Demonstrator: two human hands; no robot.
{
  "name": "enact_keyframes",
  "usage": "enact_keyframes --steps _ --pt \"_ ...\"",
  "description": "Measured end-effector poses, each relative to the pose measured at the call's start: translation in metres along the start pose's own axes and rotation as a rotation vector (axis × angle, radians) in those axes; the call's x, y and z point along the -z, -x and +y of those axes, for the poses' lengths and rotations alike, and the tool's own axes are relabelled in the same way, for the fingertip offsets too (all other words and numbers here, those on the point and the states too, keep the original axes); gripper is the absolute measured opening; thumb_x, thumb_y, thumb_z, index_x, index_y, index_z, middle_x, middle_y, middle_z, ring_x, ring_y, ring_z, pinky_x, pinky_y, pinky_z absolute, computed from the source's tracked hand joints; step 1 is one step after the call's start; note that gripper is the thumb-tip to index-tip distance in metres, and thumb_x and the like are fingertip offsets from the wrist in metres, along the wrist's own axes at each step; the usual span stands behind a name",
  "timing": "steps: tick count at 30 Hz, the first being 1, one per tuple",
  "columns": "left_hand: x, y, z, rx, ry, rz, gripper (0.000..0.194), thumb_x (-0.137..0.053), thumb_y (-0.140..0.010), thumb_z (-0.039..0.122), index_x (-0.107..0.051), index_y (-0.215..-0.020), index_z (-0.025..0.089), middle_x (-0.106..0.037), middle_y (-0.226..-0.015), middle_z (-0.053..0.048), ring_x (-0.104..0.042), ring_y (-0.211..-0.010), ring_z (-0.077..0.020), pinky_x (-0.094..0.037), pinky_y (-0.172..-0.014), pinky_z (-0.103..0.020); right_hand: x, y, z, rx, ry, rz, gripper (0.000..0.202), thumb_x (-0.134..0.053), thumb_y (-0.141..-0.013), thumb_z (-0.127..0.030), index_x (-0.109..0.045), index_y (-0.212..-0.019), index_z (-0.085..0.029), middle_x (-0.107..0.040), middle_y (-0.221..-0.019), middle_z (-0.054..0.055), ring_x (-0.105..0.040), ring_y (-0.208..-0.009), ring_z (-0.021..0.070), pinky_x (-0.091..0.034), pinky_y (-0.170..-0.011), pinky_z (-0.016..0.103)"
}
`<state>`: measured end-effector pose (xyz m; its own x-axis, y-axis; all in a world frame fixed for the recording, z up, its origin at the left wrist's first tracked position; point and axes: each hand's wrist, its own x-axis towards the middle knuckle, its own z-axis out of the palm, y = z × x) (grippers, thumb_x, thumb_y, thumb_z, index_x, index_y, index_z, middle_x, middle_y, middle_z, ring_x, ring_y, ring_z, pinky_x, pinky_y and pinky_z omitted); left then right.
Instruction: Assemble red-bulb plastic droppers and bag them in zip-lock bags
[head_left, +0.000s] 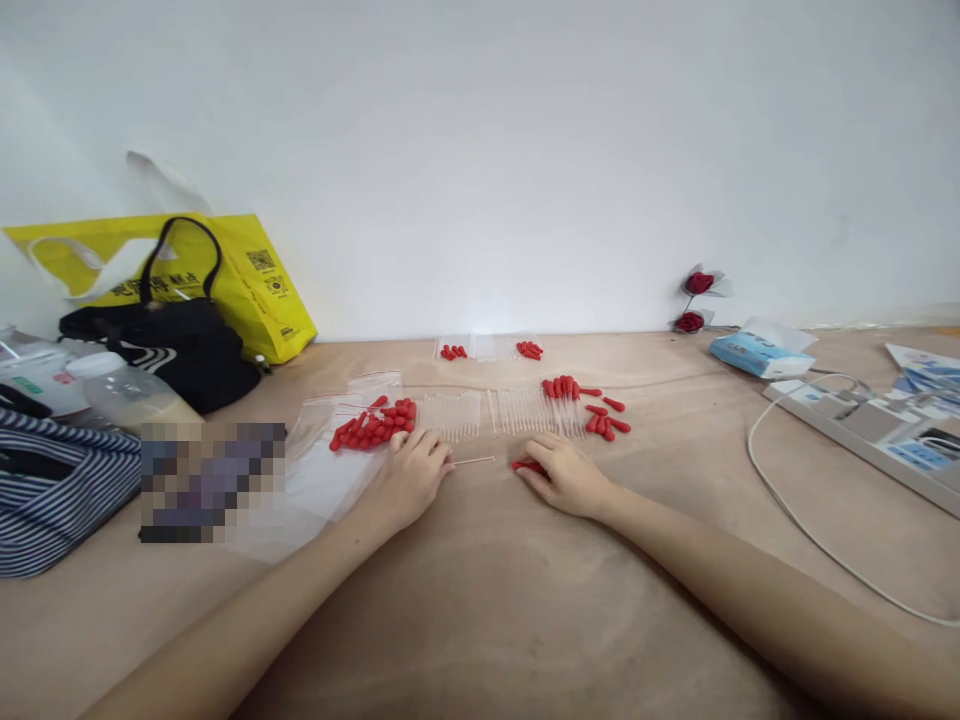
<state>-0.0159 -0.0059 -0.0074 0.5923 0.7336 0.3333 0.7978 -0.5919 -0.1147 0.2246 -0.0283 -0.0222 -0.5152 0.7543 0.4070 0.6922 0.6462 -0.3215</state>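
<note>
My left hand (414,478) is closed on a thin clear dropper tube (475,460), whose narrow end points right. Opposite it, my right hand (568,475) pinches a red rubber bulb (529,466); the tube and bulb are apart. Beside my left hand, a heap of red bulbs (375,428) lies on clear plastic bags (315,475). Just beyond my hands, clear dropper tubes lie in two rows, a left row (450,412) and a right row (521,410). Several tubes at the right end have red bulbs (561,387) on them. Loose red bulbs (606,424) are scattered further right.
Small bulb groups and a clear bag (493,347) lie by the wall. At left are a yellow bag (262,290), a black bag (187,345), a bottle (139,395) and a striped bag (60,490). At right are tissues (757,352), a power strip (870,435) and a white cable (795,540).
</note>
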Motion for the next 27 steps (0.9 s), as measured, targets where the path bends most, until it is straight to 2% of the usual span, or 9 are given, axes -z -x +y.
enact_keyframes --steps 5,10,15,19,23,27 --pt "0.006 -0.007 0.012 0.043 0.144 -0.039 0.011 -0.049 -0.08 0.021 -0.056 -0.088 0.021 -0.057 -0.094 -0.004 -0.049 -0.09 -0.0208 -0.028 -0.074 -0.035 -0.003 0.002 0.008 -0.092 -0.15 0.057 0.018 -0.057 -0.075 -0.029 -0.061 -0.09 -0.019 -0.058 -0.079 0.005 -0.053 -0.073 0.0162 -0.042 -0.068 0.03" --pt "0.002 -0.017 0.022 0.102 0.206 -0.082 0.009 -0.049 -0.081 0.024 -0.055 -0.077 0.019 -0.059 -0.086 -0.003 -0.05 -0.087 -0.02 -0.028 -0.074 -0.035 -0.005 0.002 0.004 -0.105 -0.171 0.109 0.01 -0.056 -0.077 -0.023 -0.064 -0.081 -0.021 -0.058 -0.078 0.004 -0.053 -0.076 0.0167 -0.042 -0.071 0.032" --pt "-0.007 -0.017 0.027 0.097 0.222 -0.009 0.012 -0.042 -0.083 0.016 -0.051 -0.075 0.019 -0.062 -0.08 -0.002 -0.052 -0.08 -0.0185 -0.027 -0.076 -0.036 -0.004 -0.001 0.0 -0.17 -0.235 0.172 0.007 -0.051 -0.078 -0.019 -0.058 -0.077 -0.019 -0.059 -0.077 0.004 -0.053 -0.074 0.016 -0.043 -0.07 0.031" --pt "-0.007 -0.014 0.028 0.074 0.277 0.073 0.013 -0.04 -0.085 0.017 -0.052 -0.08 0.02 -0.064 -0.082 -0.001 -0.054 -0.081 -0.0176 -0.023 -0.082 -0.038 -0.005 -0.003 -0.001 -0.185 -0.314 0.168 0.014 -0.051 -0.079 -0.02 -0.059 -0.09 -0.019 -0.062 -0.087 0.005 -0.056 -0.08 0.0162 -0.044 -0.074 0.03" --pt "-0.006 -0.013 0.027 0.036 0.295 0.117 0.02 -0.039 -0.086 0.016 -0.057 -0.091 0.024 -0.066 -0.087 0.0 -0.054 -0.086 -0.0171 -0.022 -0.084 -0.039 -0.008 -0.003 0.0 -0.176 -0.274 0.108 0.018 -0.05 -0.081 -0.022 -0.061 -0.095 -0.021 -0.062 -0.091 0.006 -0.056 -0.085 0.0173 -0.042 -0.077 0.032" --pt "-0.007 -0.012 0.026 0.017 0.279 0.141 0.021 -0.041 -0.086 0.016 -0.06 -0.087 0.025 -0.067 -0.084 0.001 -0.054 -0.084 -0.0165 -0.021 -0.085 -0.039 -0.009 -0.005 0.003 -0.212 -0.269 0.081 0.016 -0.05 -0.081 -0.023 -0.063 -0.09 -0.022 -0.063 -0.088 0.004 -0.056 -0.084 0.0166 -0.041 -0.076 0.031"
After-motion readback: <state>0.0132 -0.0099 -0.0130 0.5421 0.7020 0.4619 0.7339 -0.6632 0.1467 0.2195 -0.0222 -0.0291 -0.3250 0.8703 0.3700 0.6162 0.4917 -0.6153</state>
